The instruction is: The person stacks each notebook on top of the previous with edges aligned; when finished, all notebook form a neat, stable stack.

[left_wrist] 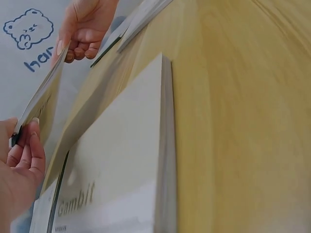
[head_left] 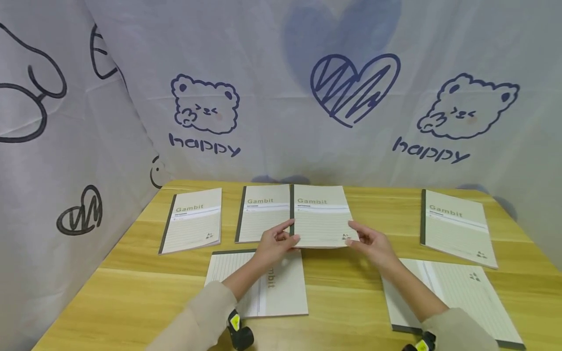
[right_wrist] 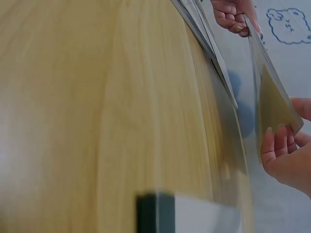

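Both hands hold one Gambit notebook by its two sides, raised above the table toward the back. The left hand pinches its dark spine edge near the lower corner, thumb on the cover. At the opposite lower corner, the right hand pinches with thumb in front and fingers behind. In the left wrist view the notebook is tilted and its back cover shows. The right wrist view shows the right hand's fingertips against that back cover. Another Gambit notebook lies just left of the held one.
On the wooden table, a notebook lies at the far left and one at the back right. A sideways notebook lies under the left forearm, and an upside-down notebook under the right. A printed cloth hangs behind.
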### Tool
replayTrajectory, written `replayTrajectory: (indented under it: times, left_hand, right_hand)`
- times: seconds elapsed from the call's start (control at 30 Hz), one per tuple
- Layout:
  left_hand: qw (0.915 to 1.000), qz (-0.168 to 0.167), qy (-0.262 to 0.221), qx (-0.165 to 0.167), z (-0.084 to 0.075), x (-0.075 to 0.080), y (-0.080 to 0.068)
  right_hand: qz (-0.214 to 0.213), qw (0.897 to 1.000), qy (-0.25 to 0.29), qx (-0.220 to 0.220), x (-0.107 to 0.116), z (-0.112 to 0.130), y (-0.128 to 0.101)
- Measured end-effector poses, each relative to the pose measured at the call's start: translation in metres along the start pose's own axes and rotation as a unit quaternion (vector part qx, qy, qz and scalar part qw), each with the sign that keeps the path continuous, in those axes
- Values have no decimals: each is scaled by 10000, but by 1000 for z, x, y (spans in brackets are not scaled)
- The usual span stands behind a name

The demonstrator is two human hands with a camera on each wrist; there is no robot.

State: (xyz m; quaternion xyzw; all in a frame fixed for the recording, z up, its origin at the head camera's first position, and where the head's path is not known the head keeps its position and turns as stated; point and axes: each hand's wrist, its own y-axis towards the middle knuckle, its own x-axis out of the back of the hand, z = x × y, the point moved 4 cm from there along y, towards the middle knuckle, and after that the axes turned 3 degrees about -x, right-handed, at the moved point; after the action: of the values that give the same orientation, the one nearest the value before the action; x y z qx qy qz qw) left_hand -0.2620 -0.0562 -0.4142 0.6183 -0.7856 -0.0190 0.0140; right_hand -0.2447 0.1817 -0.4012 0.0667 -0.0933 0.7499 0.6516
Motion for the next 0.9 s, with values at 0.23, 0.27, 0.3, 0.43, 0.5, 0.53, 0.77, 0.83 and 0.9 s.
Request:
replayTrajectory:
  times: [0.23,0.27,0.3,0.43,0.5,0.53,0.77,0.83,0.9]
  left_hand:
    - [9992,-278,250,109,-1,22,-12]
    - [9989,-314,312,127,-2,25,-13]
    - [9987,-338,366,140,-2,29,-14]
    - [9979,-339,537,125,-4,43,-17]
    - [9978,-322,574,121,-5,50,-18]
    - [9974,-323,631,117,-6,53,-19]
    - [9942,-299,1030,84,-8,77,-20]
    - [9936,-284,1089,61,-7,84,-19]
    - [9932,-323,1121,37,-8,90,-18]
  right_hand:
    - [108,9999,-116,8,-23,3,6]
    - [121,9998,-129,19,-26,4,7]
    - [142,9998,-140,39,-30,4,8]
    - [94,9997,-188,116,-44,6,15]
    - [57,9997,-213,120,-51,7,19]
    - [35,9997,-210,113,-55,8,21]
    - [-34,9997,-168,182,-79,14,31]
    - [-33,9997,-109,202,-85,16,35]
    - [-15,9997,-85,222,-90,17,38]
